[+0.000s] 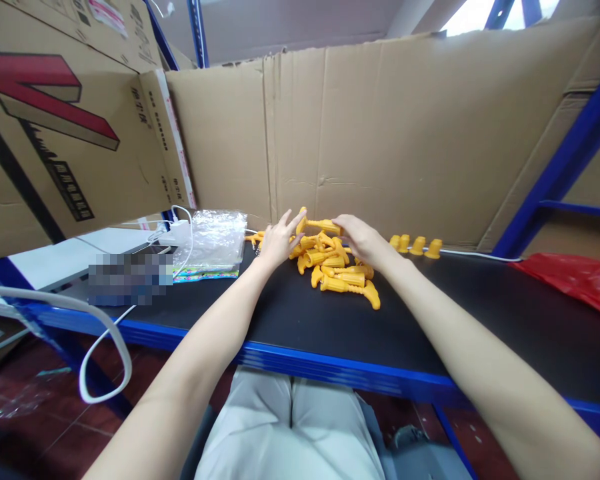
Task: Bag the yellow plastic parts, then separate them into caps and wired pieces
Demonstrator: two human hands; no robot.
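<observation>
A yellow hammer-shaped plastic piece (324, 226) lies crosswise above a heap of similar pieces. My right hand (363, 240) grips its handle end with thumb and fingers. At its curved head is my left hand (276, 243), fingers spread and fingertips close to the head; whether they press on it I cannot tell. Beneath both hands lies the heap of yellow hammer-shaped pieces (325, 257), with ribbed handles and curved heads. The nearest piece (347, 285) points its head to the right. More yellow bits (254, 238) show just behind my left wrist.
Several yellow cup-like caps (417, 246) stand in a row on the right of the black tabletop (300, 327). Clear plastic bags (213, 237) lie at left, beside white cables (183, 233). A red plastic bag (575, 277) rests far right. Cardboard (380, 133) walls the back.
</observation>
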